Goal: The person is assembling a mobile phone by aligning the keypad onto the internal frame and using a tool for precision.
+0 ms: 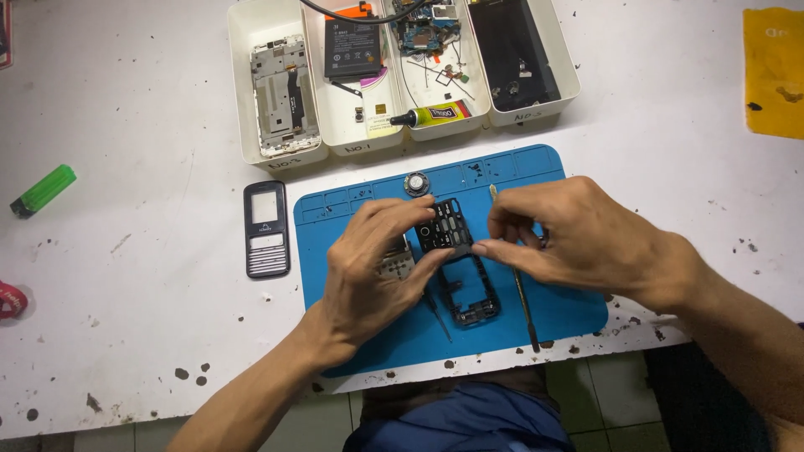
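Observation:
Over a blue work mat [569,310], my left hand [373,272] grips a black phone middle frame [456,268] by its left side. My right hand [578,234] pinches the frame's right edge near the top with thumb and forefinger. The frame's upper part has rows of small key openings; its lower end rests on the mat. A small circuit board piece [395,261] lies partly hidden under my left fingers. A thin metal pry tool [526,305] lies on the mat below my right hand, and tweezers [439,318] poke out beneath my left hand.
A black phone front cover [266,228] lies left of the mat. A round speaker [416,183] sits on the mat's top edge. Several white trays [243,125] at the back hold a phone chassis [283,94], battery [353,46], glue tube [435,114] and parts. Green lighter [43,190] far left; yellow cloth [775,71] at right.

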